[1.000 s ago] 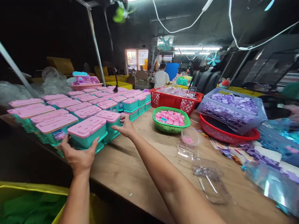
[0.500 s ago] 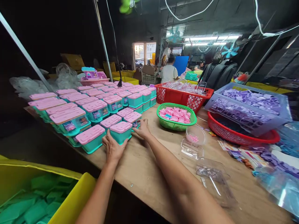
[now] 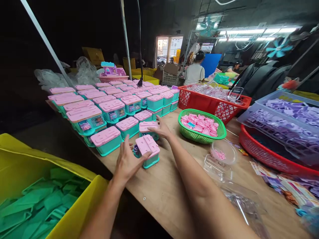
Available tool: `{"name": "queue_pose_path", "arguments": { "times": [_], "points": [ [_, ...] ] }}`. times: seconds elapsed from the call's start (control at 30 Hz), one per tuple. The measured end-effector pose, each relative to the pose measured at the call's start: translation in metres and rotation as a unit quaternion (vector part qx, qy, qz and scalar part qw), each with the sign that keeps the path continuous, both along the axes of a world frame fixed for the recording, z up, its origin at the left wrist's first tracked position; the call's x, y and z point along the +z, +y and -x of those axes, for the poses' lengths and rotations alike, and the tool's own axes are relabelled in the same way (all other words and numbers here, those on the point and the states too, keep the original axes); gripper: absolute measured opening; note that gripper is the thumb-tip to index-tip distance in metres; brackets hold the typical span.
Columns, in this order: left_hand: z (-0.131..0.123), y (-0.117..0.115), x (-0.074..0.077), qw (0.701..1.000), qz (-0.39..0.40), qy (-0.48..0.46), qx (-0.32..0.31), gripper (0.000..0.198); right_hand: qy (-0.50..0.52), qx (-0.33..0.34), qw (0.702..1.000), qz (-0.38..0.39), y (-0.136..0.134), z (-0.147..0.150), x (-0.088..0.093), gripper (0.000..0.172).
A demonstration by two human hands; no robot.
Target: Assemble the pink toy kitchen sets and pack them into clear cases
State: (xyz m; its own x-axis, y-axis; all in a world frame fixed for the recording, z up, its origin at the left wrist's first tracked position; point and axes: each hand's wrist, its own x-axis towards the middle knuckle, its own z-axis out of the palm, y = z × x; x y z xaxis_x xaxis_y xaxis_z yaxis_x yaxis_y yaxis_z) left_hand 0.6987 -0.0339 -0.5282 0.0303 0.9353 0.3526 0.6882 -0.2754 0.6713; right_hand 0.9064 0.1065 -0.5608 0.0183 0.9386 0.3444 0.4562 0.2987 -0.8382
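Rows of small teal boxes with pink lids (image 3: 112,105) cover the left part of the wooden table (image 3: 159,186). One box (image 3: 149,148) stands turned at an angle in front of them. My left hand (image 3: 128,159) is at its left side, fingers spread and thumb over its near edge. My right hand (image 3: 160,128) is open behind it, with fingertips at the lid of another box (image 3: 149,126). Whether those fingertips touch the lid is unclear. A teal box with a pink lid (image 3: 106,139) sits left of my left hand.
To the right are a green basket of pink pieces (image 3: 201,139), a red crate (image 3: 199,104), a clear bowl (image 3: 230,152) and a bin of purple parts (image 3: 286,119). A yellow bin (image 3: 74,212) is at lower left. People are in the background.
The box at my left hand has come away from the rows toward the right and turned. My left hand has opened around it. The view has shifted left.
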Motion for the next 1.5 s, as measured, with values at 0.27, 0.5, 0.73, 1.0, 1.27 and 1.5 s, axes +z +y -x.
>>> {"name": "queue_pose_path", "arguments": {
  "times": [0.27, 0.5, 0.73, 1.0, 1.27, 1.5],
  "points": [
    [-0.003, 0.007, 0.013, 0.970, 0.092, 0.160, -0.156, 0.120, -0.043, 0.010, 0.999, 0.025, -0.022, -0.016, 0.001, 0.084],
    [0.015, -0.006, 0.018, 0.944, 0.114, 0.252, -0.182, 0.119, -0.090, -0.039, 0.994, 0.051, -0.107, -0.091, -0.010, 0.103],
    [-0.040, 0.007, 0.019, 0.921, -0.028, 0.249, -0.299, 0.096, -0.161, -0.077, 0.981, 0.079, -0.174, -0.145, -0.008, 0.101],
    [-0.092, 0.003, -0.003, 0.955, -0.038, 0.288, -0.053, 0.099, -0.209, -0.079, 0.973, 0.058, -0.208, -0.118, -0.002, 0.092],
    [0.012, 0.041, 0.020, 0.961, -0.100, 0.253, 0.045, 0.085, -0.280, -0.062, 0.957, -0.037, -0.177, -0.069, 0.054, 0.094],
    [0.076, 0.068, 0.033, 0.907, -0.015, 0.377, 0.188, 0.076, -0.368, 0.119, 0.922, -0.015, -0.023, 0.082, 0.088, 0.098]
  ]
}}
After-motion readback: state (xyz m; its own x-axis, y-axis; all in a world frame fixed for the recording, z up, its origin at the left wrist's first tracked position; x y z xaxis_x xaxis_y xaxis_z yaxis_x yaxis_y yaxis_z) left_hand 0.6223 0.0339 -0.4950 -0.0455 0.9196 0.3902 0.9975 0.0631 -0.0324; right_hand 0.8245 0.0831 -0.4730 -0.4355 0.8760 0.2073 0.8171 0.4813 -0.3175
